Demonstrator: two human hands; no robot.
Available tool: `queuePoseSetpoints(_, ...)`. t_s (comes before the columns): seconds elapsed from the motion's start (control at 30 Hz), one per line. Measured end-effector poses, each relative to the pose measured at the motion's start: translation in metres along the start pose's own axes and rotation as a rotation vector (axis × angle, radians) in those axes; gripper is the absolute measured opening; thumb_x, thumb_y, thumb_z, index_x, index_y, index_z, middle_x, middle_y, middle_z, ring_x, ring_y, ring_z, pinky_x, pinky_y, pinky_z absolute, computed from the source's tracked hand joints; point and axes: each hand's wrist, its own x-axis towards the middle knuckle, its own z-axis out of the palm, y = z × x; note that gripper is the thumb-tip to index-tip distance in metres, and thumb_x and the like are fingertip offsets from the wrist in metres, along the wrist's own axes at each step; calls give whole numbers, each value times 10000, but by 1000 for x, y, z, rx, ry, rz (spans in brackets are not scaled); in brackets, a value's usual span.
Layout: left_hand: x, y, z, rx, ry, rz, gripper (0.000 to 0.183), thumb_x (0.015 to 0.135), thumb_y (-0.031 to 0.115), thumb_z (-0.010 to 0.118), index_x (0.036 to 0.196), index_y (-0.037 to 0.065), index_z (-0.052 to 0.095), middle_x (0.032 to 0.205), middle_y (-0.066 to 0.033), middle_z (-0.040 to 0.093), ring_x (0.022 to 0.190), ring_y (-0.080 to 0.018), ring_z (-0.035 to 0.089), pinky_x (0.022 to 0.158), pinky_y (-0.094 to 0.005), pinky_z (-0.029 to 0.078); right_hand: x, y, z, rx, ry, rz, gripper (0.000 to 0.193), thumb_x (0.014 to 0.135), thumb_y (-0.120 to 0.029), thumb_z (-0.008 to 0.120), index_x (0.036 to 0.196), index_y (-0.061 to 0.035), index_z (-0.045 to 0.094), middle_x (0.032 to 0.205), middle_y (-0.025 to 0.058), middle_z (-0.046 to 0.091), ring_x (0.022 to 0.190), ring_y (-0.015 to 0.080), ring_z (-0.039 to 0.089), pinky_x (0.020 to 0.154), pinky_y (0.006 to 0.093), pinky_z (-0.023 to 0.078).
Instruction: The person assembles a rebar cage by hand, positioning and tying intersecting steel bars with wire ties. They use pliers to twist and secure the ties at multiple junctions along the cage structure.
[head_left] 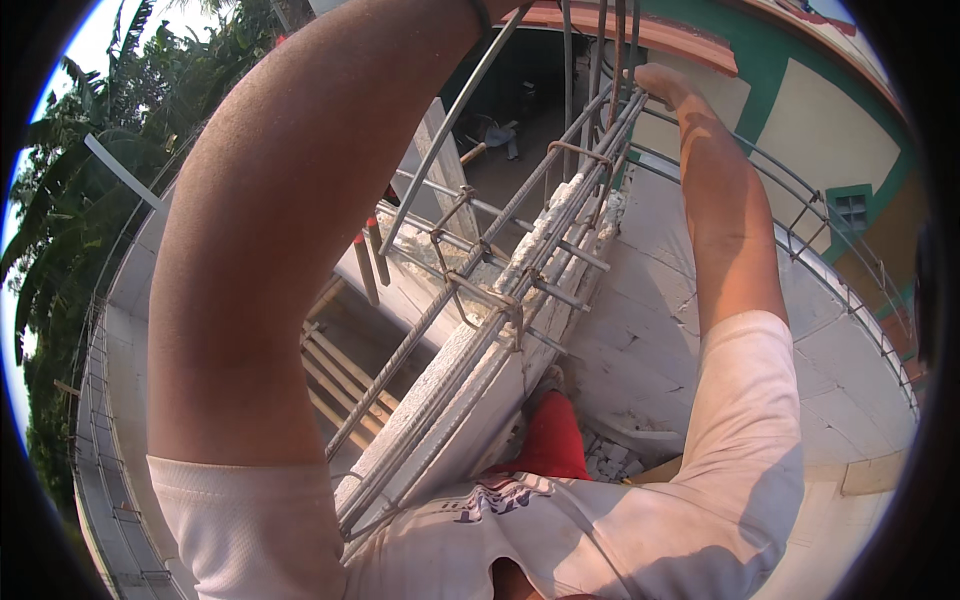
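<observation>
My left arm [270, 230] rises across the left side and runs out over the top edge. The left hand is beyond the picture, and only a dark band shows near the wrist. Stretched out to the upper right, my right hand [658, 84] is closed at the upright steel rebar [634, 40], its fingertips partly hidden there. Below it, a horizontal rebar cage [490, 298] with bent square stirrups lies along the top of a white block wall [420, 400]. Shorter crossing bars meet this cage at the middle.
My leg in red trousers [555, 440] is beside the wall, near broken rubble [610, 460]. Bamboo poles [345, 370] show down on the wall's left. More rebar [800, 215] runs along the right wall. A green and cream building [800, 130] stands behind; trees [60, 220] are at left.
</observation>
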Motion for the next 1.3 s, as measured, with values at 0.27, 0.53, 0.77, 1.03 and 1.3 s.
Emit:
queuePoseSetpoints(0.27,-52,-15,-146,393,-131,20,532,891,470,688,996,-51,718,899,-181,708,819,-255,669,696,-379,532,-5,-24,-2,-154,-193,-2,433,911,-405,509,1183,-90,631,1282,99,612,1051,324,633,854,576,479)
queuePoseSetpoints(0.53,-209,-65,-108,-165,-334,-135,391,754,336,858,725,61,581,641,20,523,601,-48,479,542,-238,384,-16,-15,-12,-111,-153,-46,434,919,-412,503,1155,-62,605,1272,110,616,1082,326,615,874,556,512)
queuePoseSetpoints(0.77,-234,-59,-53,-184,-489,-268,378,812,341,819,742,20,632,631,-30,585,590,-90,547,537,-297,438,-5,-13,1,-33,-37,1,619,963,-482,505,1389,-34,538,1346,134,623,998,379,673,830,485,532)
queuePoseSetpoints(1.03,-222,-52,-6,-258,-601,-209,514,801,486,824,869,-8,700,677,-43,632,651,-120,608,575,-312,460,5,-5,15,119,34,55,652,991,-499,452,1443,-29,460,1484,200,482,1117,420,634,857,538,536)
queuePoseSetpoints(1.3,-215,-59,7,-300,-658,-121,614,782,526,816,919,-64,715,656,-103,644,616,-179,644,574,-352,512,-15,-22,6,240,-73,271,640,932,-475,590,1411,-56,523,1375,189,571,1140,355,612,865,509,536)
